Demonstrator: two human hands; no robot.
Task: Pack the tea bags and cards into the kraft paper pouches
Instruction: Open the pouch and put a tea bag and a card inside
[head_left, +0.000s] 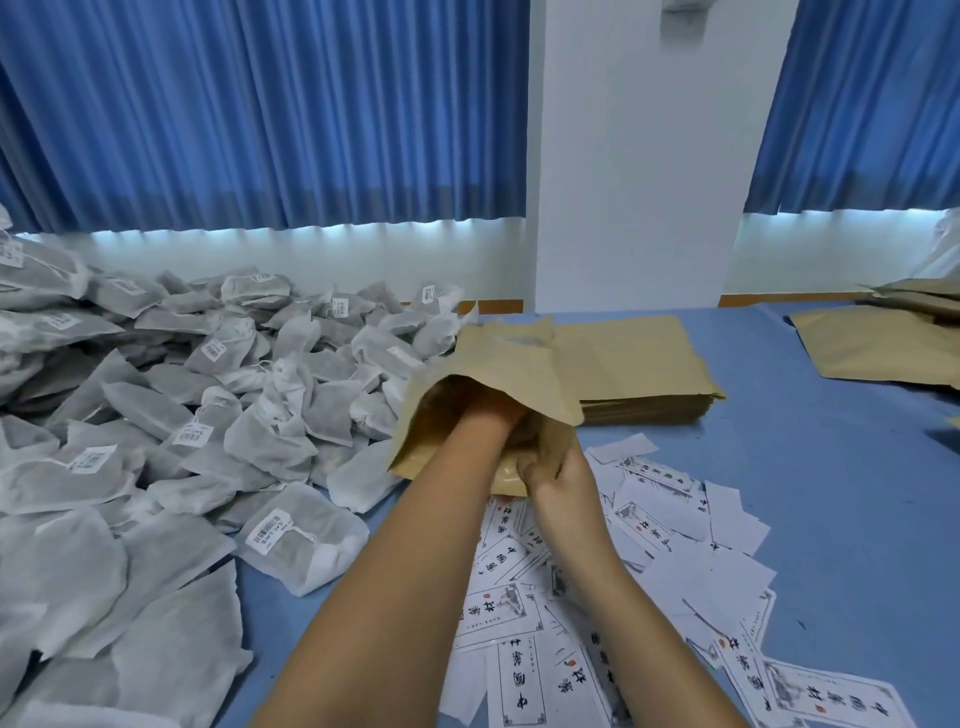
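Observation:
A kraft paper pouch (498, 364) is held up over the blue table, its mouth open toward me. My left hand (485, 415) reaches inside the mouth; its fingers are hidden by the paper, so whether it holds anything cannot be told. My right hand (558, 480) pinches the pouch's lower right edge. A big heap of white tea bags (182, 415) with barcode labels covers the left of the table. White printed cards (623, 597) lie scattered under and to the right of my forearms.
A stack of flat kraft pouches (639, 364) lies just behind the held pouch. More pouches (878, 348) lie at the far right. The blue table (831, 493) runs to a white wall with blue curtains (260, 114) behind.

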